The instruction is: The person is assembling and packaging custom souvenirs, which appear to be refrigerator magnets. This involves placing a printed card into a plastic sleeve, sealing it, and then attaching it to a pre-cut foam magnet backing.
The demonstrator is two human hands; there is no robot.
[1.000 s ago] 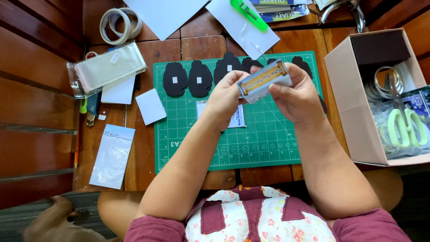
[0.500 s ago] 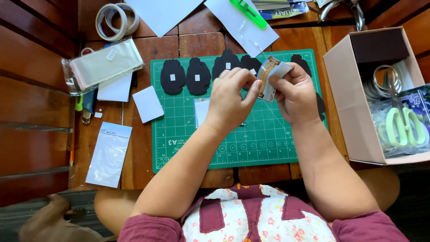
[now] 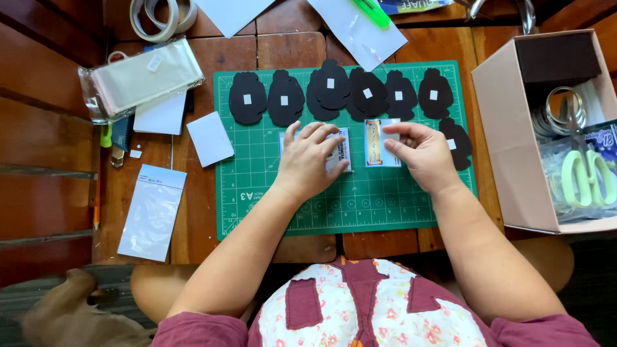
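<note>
My left hand (image 3: 312,160) rests palm down on a small printed card (image 3: 344,153) lying on the green cutting mat (image 3: 360,205). My right hand (image 3: 421,154) presses its fingertips on a second small card (image 3: 379,142) with a gold band, flat on the mat just right of the first. Several black paper cut-outs (image 3: 334,93) with small white squares lie in a row along the mat's far edge. One more cut-out (image 3: 457,140) sits to the right of my right hand.
An open cardboard box (image 3: 508,141) at right holds pale green scissors (image 3: 585,180) and metal rings. At left lie clear plastic sleeves (image 3: 144,77), a small bag (image 3: 154,209) and white paper squares (image 3: 209,138). Tape rolls (image 3: 160,16) and a green cutter (image 3: 369,13) lie at the far edge.
Both hands came down from holding a card in the air to the mat. Two cards now lie flat side by side under the fingers.
</note>
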